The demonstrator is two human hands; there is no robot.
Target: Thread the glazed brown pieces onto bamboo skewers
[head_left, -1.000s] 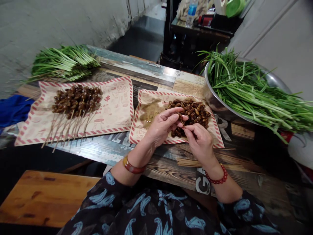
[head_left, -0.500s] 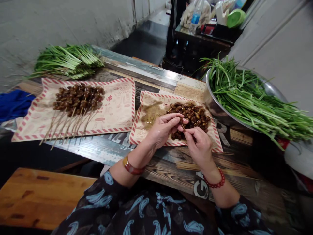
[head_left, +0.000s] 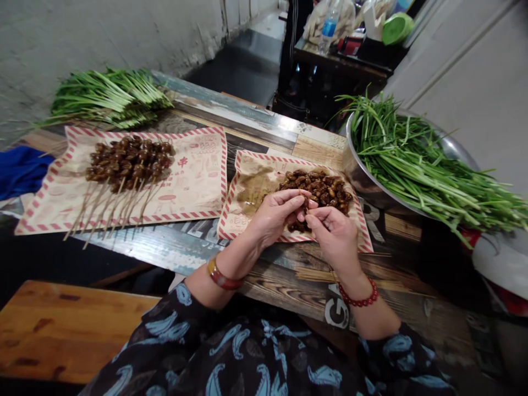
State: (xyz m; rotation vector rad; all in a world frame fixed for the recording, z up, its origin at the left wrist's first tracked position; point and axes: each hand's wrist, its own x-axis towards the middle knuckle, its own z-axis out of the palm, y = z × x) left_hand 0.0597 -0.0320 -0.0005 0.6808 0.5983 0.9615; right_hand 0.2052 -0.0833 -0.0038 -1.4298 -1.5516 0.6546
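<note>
My left hand (head_left: 284,212) is closed in a pinch on a small brown silkworm pupa (head_left: 304,204), mostly hidden by the fingertips. Close beside it, my right hand (head_left: 336,234) pinches a thin wooden skewer, largely covered by the fingers. Both hands are over the near edge of a paper sheet (head_left: 233,228) with a red striped border. Behind the fingers lies a heap of glossy brown pupae (head_left: 325,190) on that sheet. To the left, a second paper sheet (head_left: 193,187) bears a row of filled pupa skewers (head_left: 130,162), their bare ends pointing toward me.
Loose bamboo skewers (head_left: 313,274) lie at the table's near edge. A metal basin (head_left: 365,184) of green chives (head_left: 429,170) stands at the right. More chives (head_left: 111,99) lie at the back left, near a blue cloth (head_left: 22,170). A wooden bench (head_left: 74,330) is at lower left.
The view has shifted slightly. My hands stay together above the sheet, with my right fingers a little nearer to the left ones.
</note>
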